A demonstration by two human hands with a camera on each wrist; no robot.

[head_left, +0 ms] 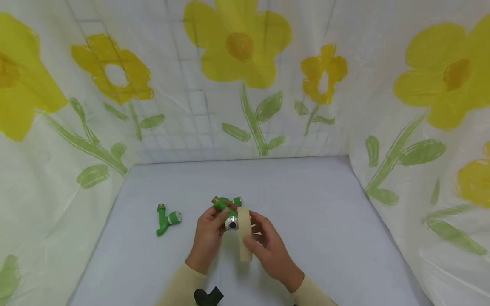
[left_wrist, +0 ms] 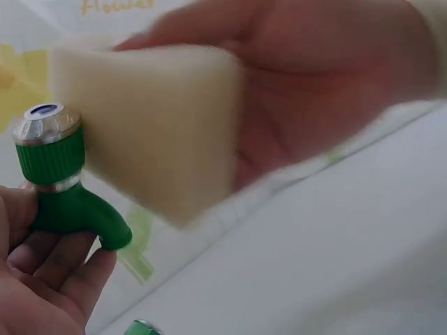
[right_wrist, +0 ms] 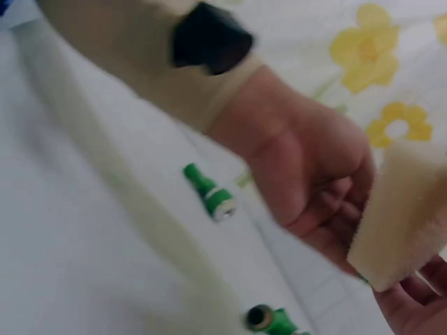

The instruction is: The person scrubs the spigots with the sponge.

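My left hand grips a green tap with a silver-capped knob and a brass threaded end. In the head view the knob faces back toward me. My right hand holds a cream sponge block, thumb on the near side and fingers on the far side. The sponge lies right against the tap's knob; in the left wrist view it overlaps the knob's edge, blurred. Fingers and sponge hide part of the tap's body, and the sponge covers most of it in the right wrist view.
A second green tap lies on the white table, left of my hands. Another tap lies just behind the held one, partly hidden. White sheets with yellow flowers hang around the table's back and sides.
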